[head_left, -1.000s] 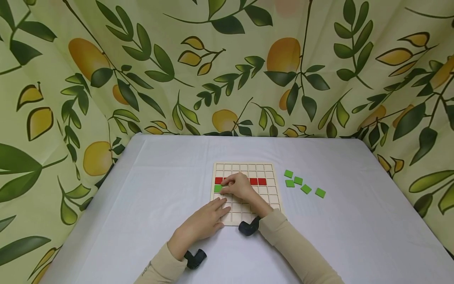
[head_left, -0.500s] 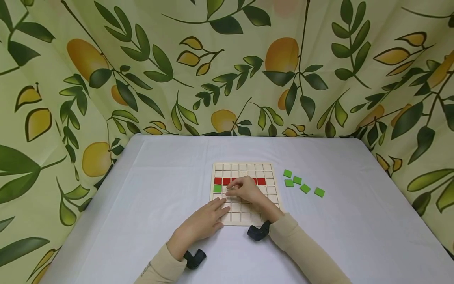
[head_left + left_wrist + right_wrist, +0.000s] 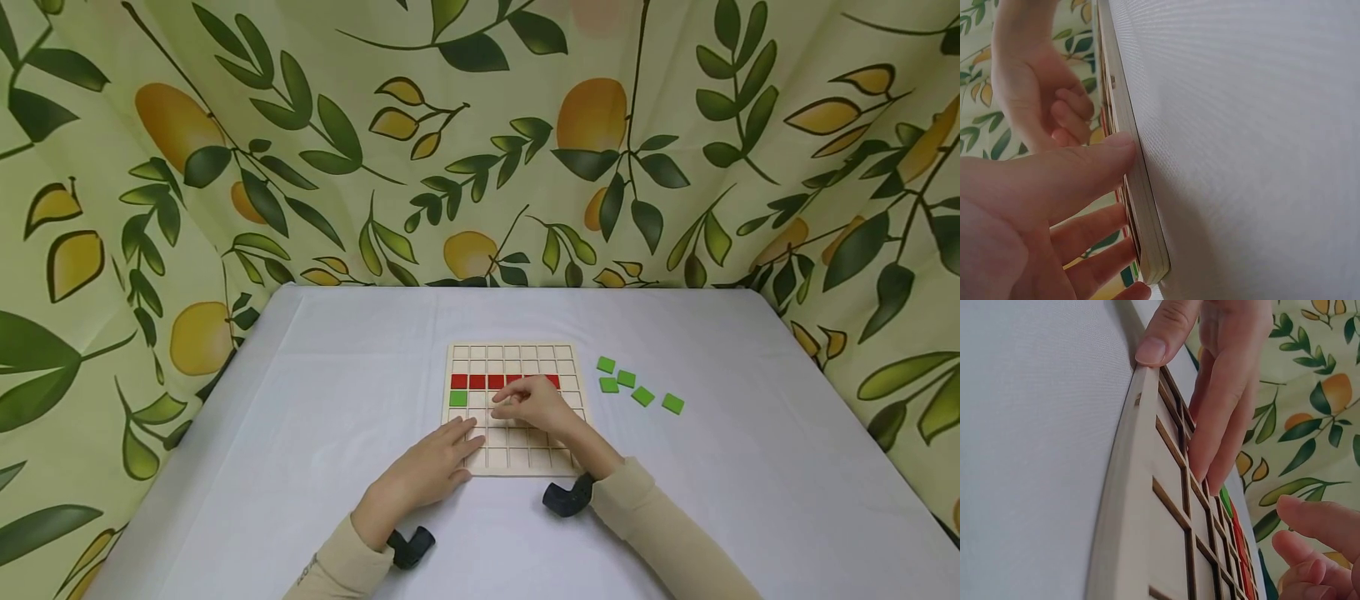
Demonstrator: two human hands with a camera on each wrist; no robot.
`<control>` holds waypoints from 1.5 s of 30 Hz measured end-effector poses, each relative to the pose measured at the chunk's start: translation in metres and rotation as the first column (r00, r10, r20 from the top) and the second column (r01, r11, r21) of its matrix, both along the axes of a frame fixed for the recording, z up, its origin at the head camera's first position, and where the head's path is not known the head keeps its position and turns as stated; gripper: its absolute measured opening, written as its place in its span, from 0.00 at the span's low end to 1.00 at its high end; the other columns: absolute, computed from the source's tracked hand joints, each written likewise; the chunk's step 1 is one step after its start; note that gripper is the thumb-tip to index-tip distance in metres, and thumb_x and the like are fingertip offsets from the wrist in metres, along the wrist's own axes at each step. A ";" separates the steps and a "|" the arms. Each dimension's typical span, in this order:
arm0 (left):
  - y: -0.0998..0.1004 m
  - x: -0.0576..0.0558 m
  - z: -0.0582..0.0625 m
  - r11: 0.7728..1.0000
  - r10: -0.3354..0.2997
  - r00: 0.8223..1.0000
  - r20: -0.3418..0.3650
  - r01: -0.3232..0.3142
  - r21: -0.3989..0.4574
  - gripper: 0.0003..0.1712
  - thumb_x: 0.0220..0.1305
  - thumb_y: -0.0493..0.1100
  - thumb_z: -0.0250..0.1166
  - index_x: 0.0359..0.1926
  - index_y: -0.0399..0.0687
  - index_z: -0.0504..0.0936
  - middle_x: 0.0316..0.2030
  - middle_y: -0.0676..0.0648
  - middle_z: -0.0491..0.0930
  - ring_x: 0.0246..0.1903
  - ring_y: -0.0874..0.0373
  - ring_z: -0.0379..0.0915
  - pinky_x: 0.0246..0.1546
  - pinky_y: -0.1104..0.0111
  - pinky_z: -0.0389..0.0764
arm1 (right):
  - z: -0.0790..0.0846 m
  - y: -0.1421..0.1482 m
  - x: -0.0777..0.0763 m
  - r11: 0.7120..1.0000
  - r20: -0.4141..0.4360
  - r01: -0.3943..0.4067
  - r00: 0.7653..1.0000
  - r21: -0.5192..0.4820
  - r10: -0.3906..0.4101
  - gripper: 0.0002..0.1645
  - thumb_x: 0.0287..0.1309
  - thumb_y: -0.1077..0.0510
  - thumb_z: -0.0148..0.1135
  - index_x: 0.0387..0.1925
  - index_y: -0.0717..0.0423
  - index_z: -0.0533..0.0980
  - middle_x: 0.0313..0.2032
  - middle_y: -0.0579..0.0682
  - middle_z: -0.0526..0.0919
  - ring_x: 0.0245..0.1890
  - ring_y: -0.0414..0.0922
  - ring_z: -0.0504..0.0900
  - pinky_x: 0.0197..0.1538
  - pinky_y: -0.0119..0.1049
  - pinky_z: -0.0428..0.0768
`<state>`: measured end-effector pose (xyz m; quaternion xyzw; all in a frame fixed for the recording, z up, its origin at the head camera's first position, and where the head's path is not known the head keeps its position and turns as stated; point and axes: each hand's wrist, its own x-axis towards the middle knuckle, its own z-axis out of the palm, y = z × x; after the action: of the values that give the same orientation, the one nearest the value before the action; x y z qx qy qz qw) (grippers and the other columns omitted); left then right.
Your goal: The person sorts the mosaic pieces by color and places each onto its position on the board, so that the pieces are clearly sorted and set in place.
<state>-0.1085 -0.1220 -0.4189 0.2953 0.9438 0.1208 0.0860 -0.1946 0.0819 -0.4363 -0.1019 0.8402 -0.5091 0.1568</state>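
A pale wooden grid board [image 3: 517, 458] lies on the white-covered table. My left hand [image 3: 429, 468] rests on its front left corner, fingers straight over the cells; in the left wrist view the thumb [image 3: 1110, 153] lies against the board's edge. My right hand [image 3: 536, 404] hovers over the middle of the board. Its thumb and index finger are apart with nothing between them in the right wrist view. A row of red tiles [image 3: 477, 382] runs across the grid, partly hidden by that hand. One green tile [image 3: 458, 398] fills the leftmost cell just below the row.
Several loose green tiles [image 3: 626, 379] lie on the table to the right of the board. A black wrist device [image 3: 411, 548] shows under the left cuff and another black device [image 3: 567, 497] under the right. Patterned curtain [image 3: 468, 167] stands behind the white tablecloth [image 3: 360, 358].
My right hand has drawn back to the right from the green tile at the board's left side, uncovering more of the red row. The left hand has stayed in place.
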 end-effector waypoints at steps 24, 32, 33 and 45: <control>0.002 -0.002 -0.003 1.000 0.009 1.000 -0.001 -0.009 -0.021 0.27 0.65 0.44 0.62 0.64 0.45 0.72 0.69 0.40 0.66 0.70 0.43 0.61 0.70 0.54 0.69 | 0.005 0.051 0.014 0.997 0.027 0.078 0.997 0.006 -0.078 0.14 0.49 0.59 0.72 0.37 0.64 0.83 0.16 0.42 0.68 0.20 0.37 0.66 0.22 0.25 0.65; 0.002 -0.001 -0.003 1.000 -0.003 1.000 -0.016 0.002 -0.018 0.27 0.65 0.43 0.61 0.65 0.44 0.72 0.69 0.40 0.65 0.70 0.43 0.62 0.71 0.54 0.68 | 0.012 0.064 0.016 0.995 0.017 0.099 0.995 0.026 -0.100 0.18 0.50 0.58 0.71 0.41 0.66 0.82 0.17 0.41 0.67 0.21 0.36 0.65 0.22 0.24 0.64; 0.002 -0.001 -0.003 1.000 -0.002 1.000 -0.012 0.002 -0.010 0.27 0.65 0.43 0.61 0.64 0.44 0.72 0.69 0.39 0.66 0.70 0.43 0.62 0.71 0.54 0.68 | 0.012 0.066 0.016 0.993 0.019 0.110 0.994 0.032 -0.110 0.18 0.49 0.58 0.71 0.40 0.65 0.82 0.17 0.41 0.67 0.21 0.36 0.65 0.22 0.24 0.64; 0.002 -0.001 -0.005 1.000 0.016 1.000 -0.002 -0.016 -0.008 0.27 0.65 0.43 0.62 0.64 0.44 0.72 0.69 0.40 0.66 0.70 0.43 0.61 0.71 0.53 0.68 | 0.019 0.092 0.019 0.983 0.003 0.171 0.985 0.058 -0.172 0.19 0.52 0.57 0.70 0.43 0.66 0.82 0.18 0.40 0.67 0.22 0.36 0.65 0.24 0.25 0.65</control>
<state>-0.1094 -0.1197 -0.4236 0.2874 0.9467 0.1176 0.0854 -0.1753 0.1743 -0.4171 -0.0225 0.8594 -0.4969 0.1186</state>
